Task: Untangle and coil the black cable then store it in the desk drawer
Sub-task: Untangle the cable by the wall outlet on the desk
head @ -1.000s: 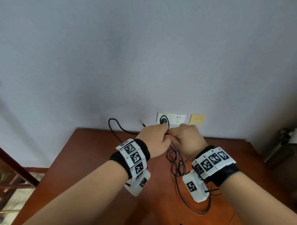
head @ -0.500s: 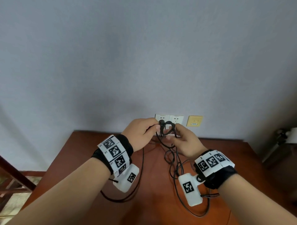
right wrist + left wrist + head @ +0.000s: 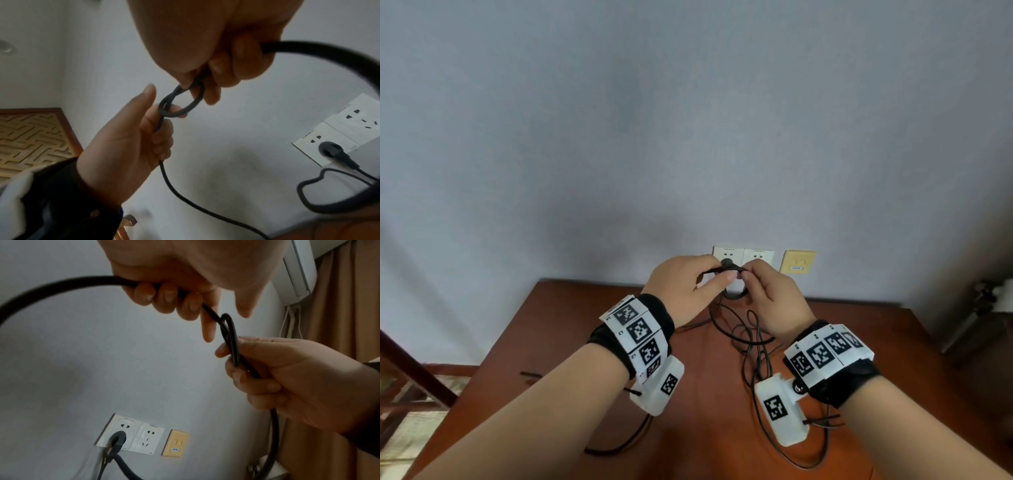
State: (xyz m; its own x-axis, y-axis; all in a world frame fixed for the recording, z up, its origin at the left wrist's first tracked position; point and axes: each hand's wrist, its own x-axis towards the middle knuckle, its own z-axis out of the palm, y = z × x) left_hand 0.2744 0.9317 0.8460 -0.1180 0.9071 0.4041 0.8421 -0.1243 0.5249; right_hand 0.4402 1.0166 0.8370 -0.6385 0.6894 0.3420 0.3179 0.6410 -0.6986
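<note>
Left hand (image 3: 681, 287): fingers curled round the thin black rubber cable (image 3: 751, 329), thumb and forefinger straighter, held up before the grey wall (image 3: 688, 137). In the left wrist view I see three fingertips (image 3: 167, 296) folded over the cable.

Right hand (image 3: 774, 301): I have it gripping the same cable, fingers curled, a small knotted loop (image 3: 180, 104) pinched between it and the left hand. The two hands sit close together, just in front of the white double wall socket (image 3: 743, 257).

Black cable: between the hands it forms the tight loop; from each hand it hangs down in loose tangled turns onto the reddish-brown wooden tabletop (image 3: 571, 329). A black round plug (image 3: 118, 437) sits in the left outlet of the socket; whether it belongs to this cable I cannot tell. A yellow wall plate (image 3: 798, 262) is just right of the socket.

Change from half a second ago: my hands have drawn closer, and the loop between them, then open and rounded, is now pulled flatter and smaller. A second ago both hands were lower, knuckles together.
</note>
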